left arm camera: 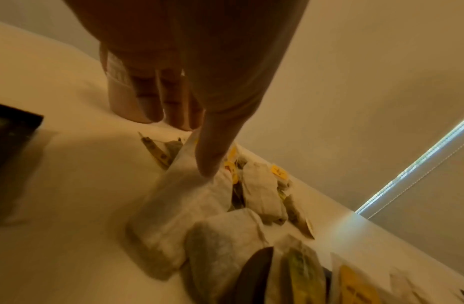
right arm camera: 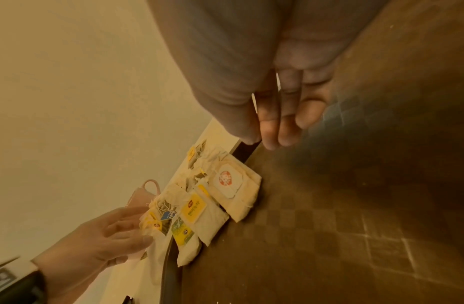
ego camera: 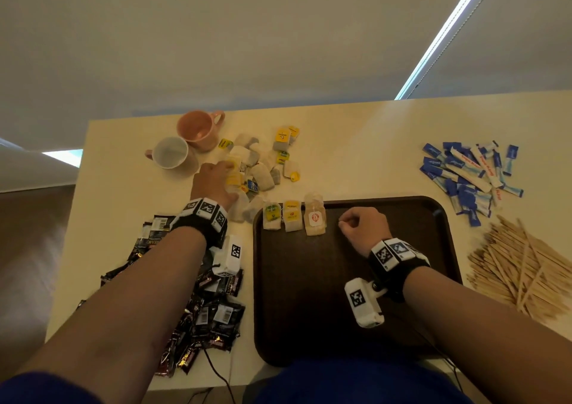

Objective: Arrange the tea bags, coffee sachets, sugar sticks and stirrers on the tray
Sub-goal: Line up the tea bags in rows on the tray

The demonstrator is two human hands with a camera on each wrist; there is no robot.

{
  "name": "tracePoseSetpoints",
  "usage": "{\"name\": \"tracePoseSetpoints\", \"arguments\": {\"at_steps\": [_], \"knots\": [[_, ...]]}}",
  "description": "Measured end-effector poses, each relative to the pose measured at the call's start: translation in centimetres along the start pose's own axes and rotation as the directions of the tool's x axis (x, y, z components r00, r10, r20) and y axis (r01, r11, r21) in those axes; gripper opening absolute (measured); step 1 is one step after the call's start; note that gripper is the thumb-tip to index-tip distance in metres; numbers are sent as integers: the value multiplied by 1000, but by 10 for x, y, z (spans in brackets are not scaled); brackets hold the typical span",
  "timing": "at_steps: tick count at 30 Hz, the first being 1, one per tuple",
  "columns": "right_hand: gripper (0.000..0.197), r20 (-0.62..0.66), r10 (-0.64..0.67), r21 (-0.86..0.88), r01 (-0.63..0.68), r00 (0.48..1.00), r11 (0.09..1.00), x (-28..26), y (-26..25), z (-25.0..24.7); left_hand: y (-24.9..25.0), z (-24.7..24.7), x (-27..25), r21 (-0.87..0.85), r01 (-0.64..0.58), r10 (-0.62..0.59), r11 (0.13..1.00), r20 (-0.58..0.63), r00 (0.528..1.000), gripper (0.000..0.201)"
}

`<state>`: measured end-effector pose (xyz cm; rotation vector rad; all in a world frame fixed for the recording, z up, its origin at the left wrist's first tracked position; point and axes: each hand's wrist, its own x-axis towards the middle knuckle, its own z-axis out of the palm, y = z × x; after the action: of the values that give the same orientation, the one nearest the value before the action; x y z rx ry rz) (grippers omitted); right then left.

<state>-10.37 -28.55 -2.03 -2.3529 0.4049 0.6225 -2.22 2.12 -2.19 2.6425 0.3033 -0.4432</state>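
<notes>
Three tea bags [ego camera: 292, 216] on the tray [ego camera: 402, 211]; two mugs [ego camera: 185, 140]. Left hand [ego camera: 216, 183] flat on the pile [ego camera: 263, 162]; right hand [ego camera: 362, 227] loosely curled, empty.

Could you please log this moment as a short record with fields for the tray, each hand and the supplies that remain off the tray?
tray: three tea bags in a row at its far left edge
left hand: reaching into the tea bag pile
right hand: loosely curled over the tray, holding nothing
off tray: coffee sachets, sugar sticks, stirrers, two mugs
</notes>
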Motion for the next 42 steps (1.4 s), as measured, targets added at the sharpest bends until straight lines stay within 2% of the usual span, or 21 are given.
{"name": "tracePoseSetpoints", "arguments": {"at_steps": [2, 5, 10, 15, 20, 25, 28, 31, 34, 36, 39, 42], "knots": [[11, 9, -10, -5, 10, 1000, 1000, -1, 1, 0, -2, 3, 5, 80, -2, -2, 997, 44, 999, 62], [11, 16, -16, -15, 16, 1000, 1000, 0, 3, -2, 0, 5, 7, 102, -16, 12, 995, 45, 999, 43], [10, 0, -27, -21, 27, 1000, 999, 1, 2, -3, -1, 5, 0, 5, 14, -14, 1000, 16, 1000, 9], [10, 16, -49, -10, 49, 999, 999, -3, -2, -6, -3, -6, -11, 5, 2, -2, 1000, 11, 1000, 15], [12, -53, -138, 19, 139, 989, 990, -11, -14, -12, 5, -38, -25, 2, -17, 17, 1000, -12, 1000, 19], [17, -132, -344, 130, 360, 930, 924, -22, -59, -19, 35, -75, -48, -20, -112, 111, 994, -35, 993, 26], [33, -95, -453, 238, 462, 886, 854, -32, -93, -21, 51, -90, -61, -102, -154, 156, 983, 9, 988, 23], [52, 17, -476, 360, 439, 879, 823, -38, -116, -17, 68, -96, -76, -215, -188, 207, 958, 72, 976, 16], [56, 37, -486, 383, 437, 873, 814, -40, -119, -14, 76, -94, -89, -351, -187, 252, 917, 150, 956, 9], [51, 33, -485, 374, 440, 874, 817, -42, -115, -15, 78, -87, -96, -473, -142, 255, 870, 185, 949, 7], [44, 11, -433, 432, 387, 901, 815, -46, -106, -16, 78, -68, -105, -685, -32, 219, 728, 188, 957, 12], [41, 41, -356, 613, 257, 934, 747, -52, -99, -13, 81, -44, -114, -830, 13, 212, 557, 158, 964, 12]]}}
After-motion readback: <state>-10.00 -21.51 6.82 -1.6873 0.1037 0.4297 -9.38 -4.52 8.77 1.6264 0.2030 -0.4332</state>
